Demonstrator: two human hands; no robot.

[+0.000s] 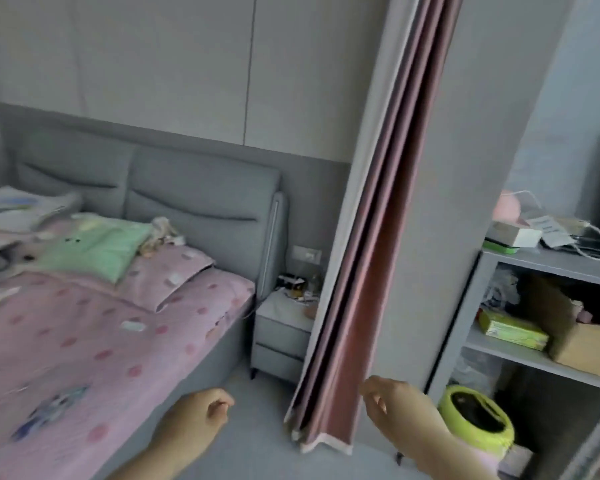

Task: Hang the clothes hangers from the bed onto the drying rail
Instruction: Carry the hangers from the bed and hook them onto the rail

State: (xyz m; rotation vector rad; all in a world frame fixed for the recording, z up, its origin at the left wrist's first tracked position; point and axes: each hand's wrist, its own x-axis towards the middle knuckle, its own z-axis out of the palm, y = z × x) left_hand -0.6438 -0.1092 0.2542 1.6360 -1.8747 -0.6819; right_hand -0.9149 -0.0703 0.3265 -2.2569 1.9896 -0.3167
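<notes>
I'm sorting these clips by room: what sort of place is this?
A home bedroom, most likely: a bed with a pink dotted cover and grey padded headboard, a small grey bedside cabinet, and a gathered pink curtain.

Pale grey panelled walls point(174, 64), light floor point(257, 445), kinda dim in here. Grey nightstand point(281, 327) sits between the bed point(84, 341) and a pink curtain point(371, 271), with a cluttered shelf point(461, 327) off right.

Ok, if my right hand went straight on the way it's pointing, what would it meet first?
Probably the pink curtain, whose lower folds hang just left of the right hand; depth is hard to judge.
</notes>
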